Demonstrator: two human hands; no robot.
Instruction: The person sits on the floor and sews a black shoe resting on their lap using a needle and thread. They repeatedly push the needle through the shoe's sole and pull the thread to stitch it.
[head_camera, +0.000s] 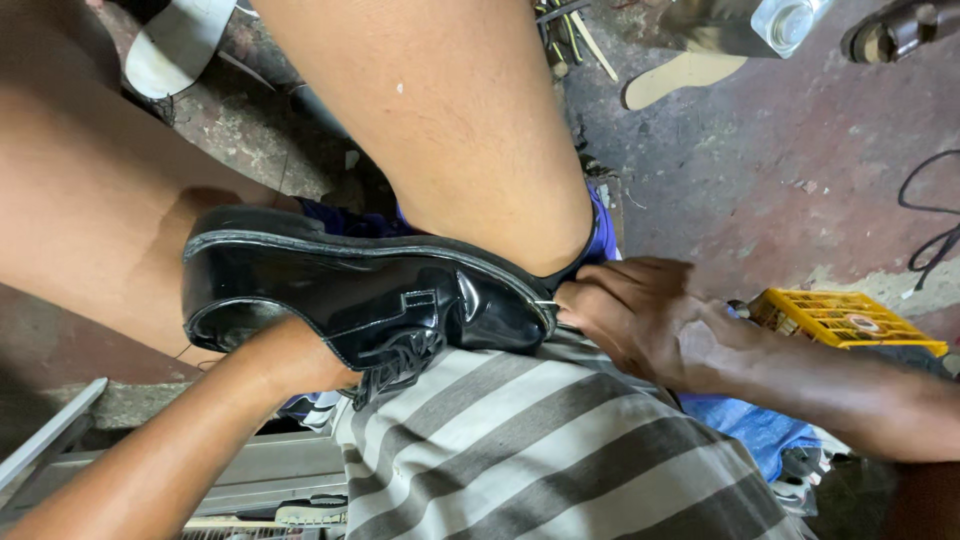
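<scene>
Shoe held across the knees, needle at the toe

Black glossy leather shoe (370, 295) lies on its side across the person's lap, between the bare thighs (460, 120) and the grey striped shirt (540, 450), with its toe to the right and its heel opening to the left. The left hand (290, 355) is pushed inside the shoe's opening, so the fingers are hidden and how they are set cannot be told; the wrist shows just at the rim, beside the black laces (400, 362). The right hand (630, 315) is at the toe, its fingertips pressed together on a thin metal needle (546, 304) that sits at the seam where the upper meets the sole's edge. To the right, near that forearm, a yellow plastic crate (840, 318) stands on the stained concrete floor (760, 180). Far right, a pale insole (685, 78) lies on the floor near a clear bottle (790, 22).
</scene>
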